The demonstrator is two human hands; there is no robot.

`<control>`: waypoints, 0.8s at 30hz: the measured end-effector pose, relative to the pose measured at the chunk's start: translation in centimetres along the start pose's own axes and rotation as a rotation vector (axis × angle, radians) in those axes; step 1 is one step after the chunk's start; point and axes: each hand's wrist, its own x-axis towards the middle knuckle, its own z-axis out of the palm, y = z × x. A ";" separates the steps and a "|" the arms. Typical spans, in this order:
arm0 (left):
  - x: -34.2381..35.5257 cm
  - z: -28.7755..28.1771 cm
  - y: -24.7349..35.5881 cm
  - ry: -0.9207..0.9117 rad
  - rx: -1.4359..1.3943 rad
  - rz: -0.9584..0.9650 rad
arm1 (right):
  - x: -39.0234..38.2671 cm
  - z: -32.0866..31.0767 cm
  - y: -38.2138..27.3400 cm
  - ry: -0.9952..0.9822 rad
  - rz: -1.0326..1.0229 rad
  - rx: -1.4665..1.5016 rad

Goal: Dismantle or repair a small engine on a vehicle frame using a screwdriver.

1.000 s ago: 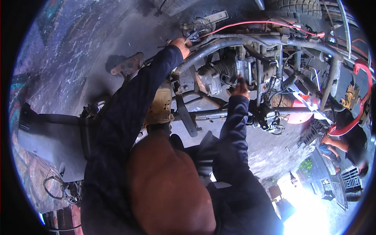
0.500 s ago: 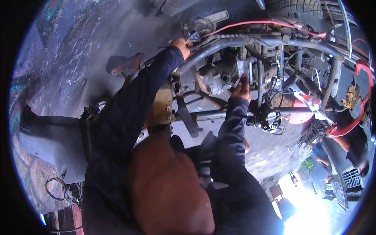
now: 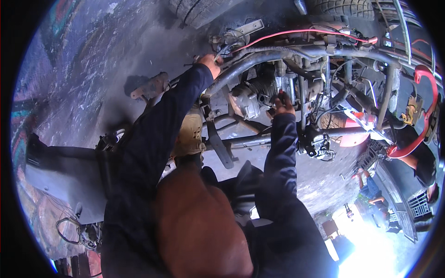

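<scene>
Left hand: the person's bare left hand [image 3: 211, 64] is resting at the outer side of the curved grey tubular metal frame [image 3: 241, 68], just beside a cluster of dark wires and metal parts [image 3: 225, 42].
Left fingers: they are curling inward, but I cannot tell what, if anything, they are grasping.
Right hand: the bare right hand [image 3: 285, 107] is sitting inside the frame, just beside the grey finned metal engine [image 3: 245, 102].
Right fingers: they are bending and pointing away from the person; a small red spot is showing near their tips, and I cannot tell whether they are gripping it.
Engine: it is lying within the frame, between the two hands.
Cables: a thin red cable [image 3: 301, 31] is arching along the frame's far side, with a grey ribbed hose [image 3: 282, 48] running nearer.
Right side: a curved red bar [image 3: 435, 102] is standing out at the frame's right end, and a co-worker's hand [image 3: 392, 150] is showing by its lower end.
Far edge: a dark treaded tyre [image 3: 343, 8] is lying beyond the frame.
</scene>
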 end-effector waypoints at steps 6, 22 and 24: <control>0.6 0.4 -1.2 0.032 -0.048 0.014 | -0.6 -1.8 -3.5 0.175 0.216 0.309; 0.2 0.0 -0.4 0.049 -0.025 0.033 | -1.2 -1.6 -3.9 0.302 0.349 0.351; 0.9 0.4 -1.0 0.041 -0.030 0.036 | -1.3 -2.3 -4.4 0.282 0.288 0.314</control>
